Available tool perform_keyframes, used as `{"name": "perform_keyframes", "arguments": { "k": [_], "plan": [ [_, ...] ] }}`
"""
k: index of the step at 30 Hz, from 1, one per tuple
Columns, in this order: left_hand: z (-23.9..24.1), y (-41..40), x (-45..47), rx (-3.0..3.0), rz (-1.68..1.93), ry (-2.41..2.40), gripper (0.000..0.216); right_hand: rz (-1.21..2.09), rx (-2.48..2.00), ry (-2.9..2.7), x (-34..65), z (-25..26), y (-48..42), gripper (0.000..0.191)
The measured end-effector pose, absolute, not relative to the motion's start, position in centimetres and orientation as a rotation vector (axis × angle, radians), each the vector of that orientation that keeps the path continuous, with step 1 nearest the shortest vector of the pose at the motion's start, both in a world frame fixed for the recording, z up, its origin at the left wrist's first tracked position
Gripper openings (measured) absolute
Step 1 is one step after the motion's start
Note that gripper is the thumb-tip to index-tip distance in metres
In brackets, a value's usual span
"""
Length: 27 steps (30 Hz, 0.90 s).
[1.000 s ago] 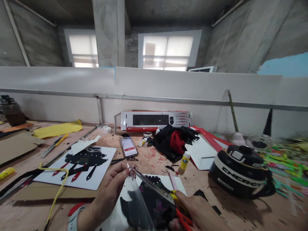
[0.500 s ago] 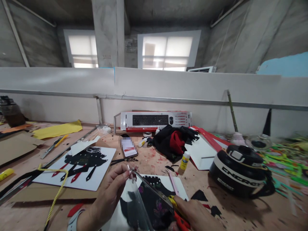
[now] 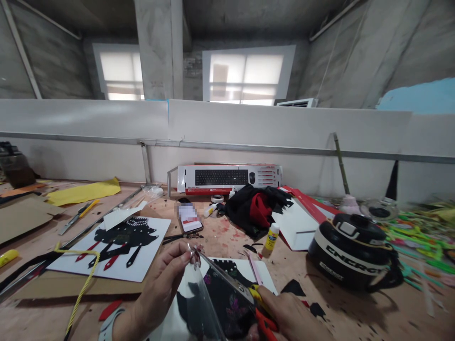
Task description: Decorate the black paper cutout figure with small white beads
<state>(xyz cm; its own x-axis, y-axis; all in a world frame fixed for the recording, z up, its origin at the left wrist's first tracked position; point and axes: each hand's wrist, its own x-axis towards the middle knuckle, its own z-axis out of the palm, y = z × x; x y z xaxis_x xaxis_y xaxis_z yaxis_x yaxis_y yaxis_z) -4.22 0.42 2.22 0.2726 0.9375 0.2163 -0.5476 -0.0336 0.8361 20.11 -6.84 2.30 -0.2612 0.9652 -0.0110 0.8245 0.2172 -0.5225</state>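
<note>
My left hand [image 3: 166, 274] pinches the top of a clear plastic strip [image 3: 203, 303] between thumb and fingers. In my right hand [image 3: 284, 308] is a pair of scissors [image 3: 234, 279] with yellow and red handles. Its long blades point up and left, and their tips are close to my left fingertips at the strip's upper end. Beneath both hands lies a black cut-out [image 3: 234, 308] with white studs and purple shapes, on a white sheet [image 3: 268, 274]. The strip partly covers this cut-out. The lower part of my right hand's grip is cut off by the frame's bottom edge.
Left is a white board [image 3: 152, 251] bearing a black and red collage, crossed by a yellow cord [image 3: 85, 289]. Behind are a phone [image 3: 189, 218], a glue stick [image 3: 271, 240], black and red fabric [image 3: 245, 208] and a keyboard box [image 3: 227, 177]. A black jug [image 3: 351, 255] stands right.
The view has shifted very slightly. Both hands, the strip and the scissors keep nearly the same places; the right hand with the scissors has changed angle only a little.
</note>
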Motion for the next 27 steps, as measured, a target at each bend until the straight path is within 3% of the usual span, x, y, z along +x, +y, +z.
{"name": "perform_keyframes", "arguments": {
  "k": [9,19,24,27],
  "plan": [
    [2.5,0.5,-4.3,1.087,1.287,0.495,0.018,0.416,-1.831,-2.149,20.7,3.3,-6.5,0.011],
    [6.2,2.2,-5.2,1.102,1.505,0.686,0.017,0.305,-1.813,-1.972,22.9,5.5,-6.1,0.029],
    [6.0,5.5,-2.4,1.188,1.318,0.869,0.036,0.183,-1.713,-1.936,23.4,5.5,-6.2,0.033],
    [4.2,7.5,0.4,1.188,1.239,0.922,0.035,0.192,-1.741,-1.953,23.3,5.7,-6.2,0.035]
  ]
}}
